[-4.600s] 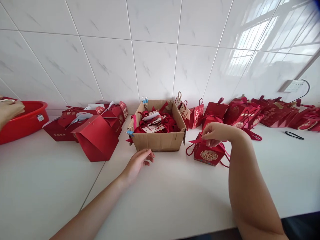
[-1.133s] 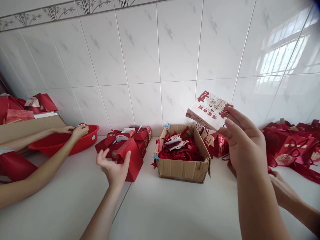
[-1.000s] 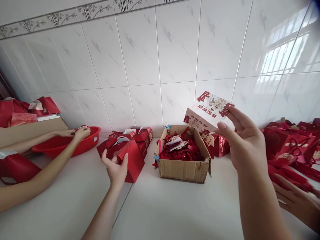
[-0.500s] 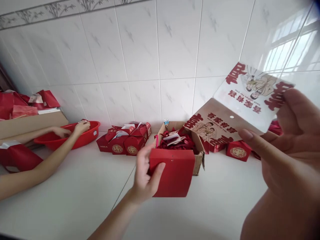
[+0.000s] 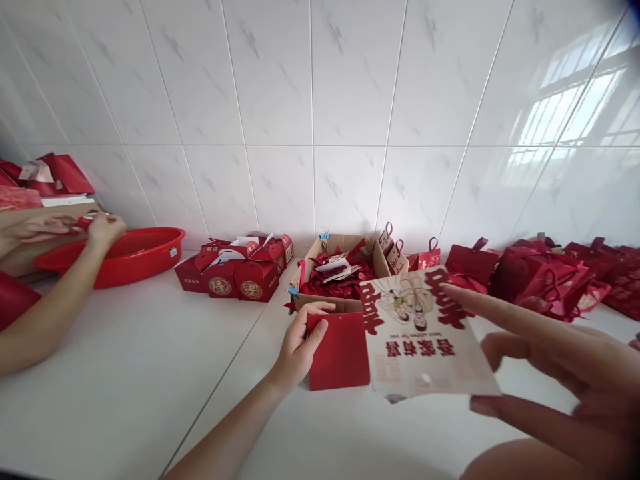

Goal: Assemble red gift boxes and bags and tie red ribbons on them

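Note:
My left hand grips a plain red paper box by its left edge, thumb on the near face. In my right hand is a cream folded card, pinched at its right side between the fingers and thumb. Red characters and a drawn couple are printed on it, upside down to me, with a small hole near its lower edge. The card overlaps the red box's right edge in view; whether they touch I cannot tell. Just behind them stands an open cardboard box holding red ribbons and small cards.
Several red gift boxes stand left of the cardboard box. Red gift bags line the tiled wall at right. A co-worker's hands hold a small red item over a red basin at far left.
My right hand has come down and left, and the card, spread into two panels before, now shows mainly one. The co-worker's hands have risen from the basin. My view has turned right.

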`<state>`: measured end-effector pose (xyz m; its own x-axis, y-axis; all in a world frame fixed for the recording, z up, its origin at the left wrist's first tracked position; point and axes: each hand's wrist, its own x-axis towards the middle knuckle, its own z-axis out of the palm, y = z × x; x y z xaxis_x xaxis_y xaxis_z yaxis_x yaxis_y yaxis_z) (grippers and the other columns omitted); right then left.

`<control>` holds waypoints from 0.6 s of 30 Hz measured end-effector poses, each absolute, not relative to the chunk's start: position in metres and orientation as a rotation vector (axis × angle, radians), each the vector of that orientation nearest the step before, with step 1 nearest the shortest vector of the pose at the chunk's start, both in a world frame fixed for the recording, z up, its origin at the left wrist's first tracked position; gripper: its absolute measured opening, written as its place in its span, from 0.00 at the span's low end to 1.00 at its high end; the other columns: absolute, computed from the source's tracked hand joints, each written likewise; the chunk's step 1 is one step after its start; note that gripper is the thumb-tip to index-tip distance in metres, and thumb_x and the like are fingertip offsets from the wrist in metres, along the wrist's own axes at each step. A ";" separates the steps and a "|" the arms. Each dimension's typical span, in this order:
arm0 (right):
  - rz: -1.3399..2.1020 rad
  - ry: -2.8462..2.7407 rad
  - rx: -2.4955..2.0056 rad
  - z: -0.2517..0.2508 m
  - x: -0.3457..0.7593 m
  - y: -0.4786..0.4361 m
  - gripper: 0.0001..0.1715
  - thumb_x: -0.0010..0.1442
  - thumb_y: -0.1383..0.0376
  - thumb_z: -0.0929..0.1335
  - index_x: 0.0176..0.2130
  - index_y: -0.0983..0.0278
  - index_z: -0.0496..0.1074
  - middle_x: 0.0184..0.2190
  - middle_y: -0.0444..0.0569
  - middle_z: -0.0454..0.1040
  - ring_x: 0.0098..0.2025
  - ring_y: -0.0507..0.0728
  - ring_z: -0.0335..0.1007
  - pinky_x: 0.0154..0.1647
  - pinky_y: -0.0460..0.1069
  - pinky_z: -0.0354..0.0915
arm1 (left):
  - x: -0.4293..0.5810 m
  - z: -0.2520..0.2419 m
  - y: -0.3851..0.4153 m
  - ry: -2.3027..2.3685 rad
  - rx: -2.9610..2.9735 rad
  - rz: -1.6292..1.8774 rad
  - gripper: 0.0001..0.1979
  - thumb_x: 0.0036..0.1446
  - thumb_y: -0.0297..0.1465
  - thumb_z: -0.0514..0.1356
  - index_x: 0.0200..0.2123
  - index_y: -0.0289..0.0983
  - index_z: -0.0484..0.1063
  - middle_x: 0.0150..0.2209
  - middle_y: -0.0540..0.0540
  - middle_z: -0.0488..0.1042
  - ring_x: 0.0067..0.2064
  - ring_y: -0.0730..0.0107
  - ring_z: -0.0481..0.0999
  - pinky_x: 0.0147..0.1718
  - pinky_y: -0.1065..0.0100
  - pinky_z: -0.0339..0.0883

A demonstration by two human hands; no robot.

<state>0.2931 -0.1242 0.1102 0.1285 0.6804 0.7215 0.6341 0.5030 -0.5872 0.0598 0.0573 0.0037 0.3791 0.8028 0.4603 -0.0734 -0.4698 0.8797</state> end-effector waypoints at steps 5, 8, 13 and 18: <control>0.061 -1.957 -1.401 0.121 0.283 -0.080 0.42 0.51 0.56 0.74 0.62 0.48 0.62 0.25 0.42 0.77 0.23 0.56 0.72 0.20 0.50 0.69 | 0.061 -0.004 0.057 0.573 1.649 1.127 0.12 0.64 0.42 0.54 0.41 0.40 0.65 0.38 0.47 0.75 0.39 0.65 0.75 0.39 0.68 0.67; 0.295 -2.005 -1.556 0.123 0.272 -0.055 0.42 0.50 0.62 0.73 0.62 0.51 0.63 0.29 0.43 0.78 0.29 0.57 0.75 0.27 0.49 0.71 | 0.059 -0.007 0.059 0.504 1.640 1.116 0.12 0.65 0.43 0.53 0.43 0.41 0.64 0.45 0.45 0.74 0.44 0.63 0.74 0.43 0.67 0.66; 0.605 -2.104 -1.681 0.132 0.260 -0.042 0.36 0.52 0.63 0.72 0.59 0.58 0.66 0.35 0.47 0.78 0.35 0.57 0.74 0.32 0.48 0.68 | 0.054 -0.012 0.057 0.390 1.700 1.142 0.13 0.65 0.41 0.53 0.47 0.41 0.65 0.52 0.42 0.69 0.51 0.58 0.70 0.46 0.63 0.65; 0.663 -2.176 -1.692 0.139 0.255 -0.050 0.20 0.55 0.58 0.70 0.47 0.59 0.76 0.35 0.48 0.78 0.35 0.58 0.72 0.33 0.48 0.65 | 0.054 -0.015 0.058 0.354 1.767 1.199 0.11 0.65 0.38 0.53 0.48 0.41 0.66 0.55 0.43 0.64 0.56 0.57 0.64 0.54 0.61 0.59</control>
